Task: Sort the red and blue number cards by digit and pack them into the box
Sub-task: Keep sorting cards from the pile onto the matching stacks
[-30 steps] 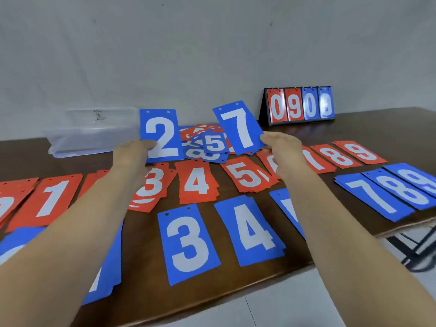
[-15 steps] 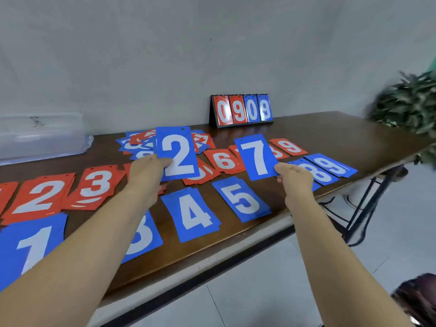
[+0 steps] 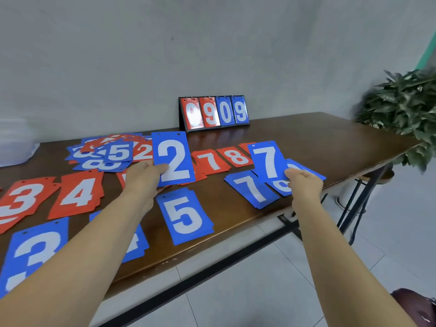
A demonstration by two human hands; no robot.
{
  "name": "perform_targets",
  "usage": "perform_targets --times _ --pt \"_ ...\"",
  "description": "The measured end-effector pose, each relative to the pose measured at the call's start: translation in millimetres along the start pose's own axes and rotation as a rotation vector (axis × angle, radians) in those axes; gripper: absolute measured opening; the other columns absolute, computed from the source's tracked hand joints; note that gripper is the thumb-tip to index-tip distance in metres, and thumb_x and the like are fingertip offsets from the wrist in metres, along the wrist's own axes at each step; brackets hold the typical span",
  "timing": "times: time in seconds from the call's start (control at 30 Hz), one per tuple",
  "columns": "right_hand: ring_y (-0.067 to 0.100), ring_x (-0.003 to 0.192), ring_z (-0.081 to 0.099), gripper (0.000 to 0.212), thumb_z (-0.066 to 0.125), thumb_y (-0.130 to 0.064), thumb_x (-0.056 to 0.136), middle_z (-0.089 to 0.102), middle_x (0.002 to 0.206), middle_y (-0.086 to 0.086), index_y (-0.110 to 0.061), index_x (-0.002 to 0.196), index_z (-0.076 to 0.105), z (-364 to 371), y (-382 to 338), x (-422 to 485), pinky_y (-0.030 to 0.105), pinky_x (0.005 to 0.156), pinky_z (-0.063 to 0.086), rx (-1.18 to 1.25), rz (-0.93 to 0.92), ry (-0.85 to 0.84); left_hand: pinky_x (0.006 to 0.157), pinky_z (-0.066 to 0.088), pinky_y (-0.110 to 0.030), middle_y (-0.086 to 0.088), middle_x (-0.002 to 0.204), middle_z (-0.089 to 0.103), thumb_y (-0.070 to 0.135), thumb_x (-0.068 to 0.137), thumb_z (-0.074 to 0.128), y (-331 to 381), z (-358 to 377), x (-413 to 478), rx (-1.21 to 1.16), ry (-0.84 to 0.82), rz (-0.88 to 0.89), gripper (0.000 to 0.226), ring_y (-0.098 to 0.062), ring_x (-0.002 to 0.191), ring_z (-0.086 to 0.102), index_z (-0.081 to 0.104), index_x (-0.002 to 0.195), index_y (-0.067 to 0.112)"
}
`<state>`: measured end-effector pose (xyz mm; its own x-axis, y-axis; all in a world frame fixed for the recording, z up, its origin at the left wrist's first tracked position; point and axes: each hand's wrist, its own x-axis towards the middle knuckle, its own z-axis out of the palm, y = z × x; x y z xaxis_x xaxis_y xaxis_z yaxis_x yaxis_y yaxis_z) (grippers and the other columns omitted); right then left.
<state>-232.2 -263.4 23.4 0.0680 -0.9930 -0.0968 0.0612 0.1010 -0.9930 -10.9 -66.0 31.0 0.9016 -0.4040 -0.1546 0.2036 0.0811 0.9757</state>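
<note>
The right hand (image 3: 304, 185) pinches a blue 7 card (image 3: 269, 161) by its lower corner, just above the blue 7 pile (image 3: 251, 188) at the bench (image 3: 318, 138) edge; the left hand (image 3: 144, 178) grips a blue 2 card (image 3: 174, 159) mid-bench; both cards stand upright, long axis near vertical, digits facing the person; sorting looks to be the step in hand; next, the 7 likely needs laying flat, squared to its pile; the box (image 3: 16, 142) sits far left.

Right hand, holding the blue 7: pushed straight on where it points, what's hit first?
Probably nothing near: the right hand, gripping the blue 7 card, points across bare table just right of the flip scoreboard, toward the wall. Its height over the table is unclear.
</note>
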Motion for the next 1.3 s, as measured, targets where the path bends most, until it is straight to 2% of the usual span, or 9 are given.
perform_targets --times 0.17,0.23,0.33,0.53,0.67,0.83,0.97,1.1,1.3 --pt "0.016 0.081 0.058 0.009 0.063 -0.011 0.089 0.062 0.087 0.001 -0.011 0.097 0.067 1.2 9.7 24.3 0.024 0.059 0.043 -0.209 0.000 -0.146 0.084 0.057 -0.044 -0.002 0.102 0.069 0.020 0.089 0.070 -12.3 20.3 -1.7 0.060 0.015 0.001 0.011 -0.019 0.089 0.068 0.060 0.094 0.019" --pt "0.015 0.081 0.060 0.010 0.064 -0.015 0.088 0.063 0.084 -0.002 -0.013 0.097 0.069 6.8 20.1 28.9 0.032 0.073 0.052 -0.341 -0.025 -0.185 0.087 0.057 -0.046 -0.003 0.104 0.069 0.021 0.089 0.071 -16.5 25.7 -3.1 0.079 0.024 -0.008 0.012 -0.021 0.094 0.068 0.060 0.093 0.021" --pt "0.017 0.095 0.060 0.003 0.063 -0.022 0.090 0.063 0.090 -0.005 -0.023 0.088 0.065 13.9 33.4 33.2 0.044 0.093 0.049 -0.637 -0.153 -0.166 0.085 0.058 -0.045 -0.004 0.106 0.068 0.023 0.088 0.072 -19.0 31.1 -4.3 0.106 0.054 -0.015 0.015 -0.022 0.095 0.067 0.059 0.096 0.020" --pt "0.019 0.104 0.056 0.011 0.064 -0.027 0.090 0.069 0.101 -0.005 -0.027 0.099 0.071 15.9 46.0 35.3 0.034 0.086 0.047 -0.906 -0.316 -0.084 0.073 0.058 -0.038 -0.003 0.102 0.065 0.025 0.087 0.072 -18.3 34.6 -8.0 0.133 0.079 -0.019 0.021 -0.018 0.086 0.066 0.057 0.100 0.021" --pt "0.019 0.104 0.056 0.010 0.064 -0.026 0.090 0.069 0.102 -0.005 -0.028 0.097 0.070 15.8 43.4 34.5 0.039 0.092 0.046 -0.848 -0.298 -0.088 0.065 0.056 -0.035 -0.002 0.101 0.067 0.027 0.088 0.072 -18.5 34.6 -14.1 0.159 0.076 -0.003 0.022 -0.020 0.088 0.067 0.057 0.102 0.019" --pt "0.016 0.100 0.059 0.011 0.065 -0.024 0.089 0.069 0.098 -0.007 -0.026 0.099 0.069 24.2 31.0 19.5 0.035 0.093 0.032 -0.666 -0.345 -0.121 0.065 0.057 -0.036 0.000 0.097 0.067 0.026 0.089 0.070 -17.6 32.5 -22.5 0.176 0.062 0.011 0.016 -0.018 0.086 0.067 0.057 0.096 0.021" --pt "0.012 0.090 0.062 0.006 0.065 -0.027 0.088 0.069 0.087 -0.011 -0.027 0.083 0.068 46.7 21.0 -5.9 0.046 0.099 0.044 -0.469 -0.362 -0.263 0.085 0.058 -0.046 0.002 0.095 0.067 0.022 0.089 0.070 -13.8 23.6 -25.3 0.124 0.068 0.011 0.012 -0.019 0.089 0.067 0.059 0.090 0.023" --pt "0.008 0.092 0.062 0.012 0.069 -0.035 0.086 0.071 0.088 -0.011 -0.024 0.083 0.073 80.6 11.5 -43.1 0.044 0.096 0.049 -0.304 -0.301 -0.513 0.080 0.059 -0.041 0.004 0.092 0.067 0.020 0.090 0.070 -7.1 1.9 -28.7 0.086 0.087 0.026 0.009 -0.015 0.087 0.067 0.061 0.090 0.022" --pt "0.012 0.098 0.059 0.014 0.066 -0.035 0.089 0.069 0.094 -0.007 -0.022 0.092 0.071 127.7 7.7 -84.2 0.045 0.099 0.047 -0.330 -0.292 -0.556 0.082 0.059 -0.042 -0.002 0.093 0.071 0.015 0.088 0.071 12.8 -78.9 -28.4 0.036 0.173 0.043 0.008 -0.019 0.087 0.071 0.064 0.093 0.016"
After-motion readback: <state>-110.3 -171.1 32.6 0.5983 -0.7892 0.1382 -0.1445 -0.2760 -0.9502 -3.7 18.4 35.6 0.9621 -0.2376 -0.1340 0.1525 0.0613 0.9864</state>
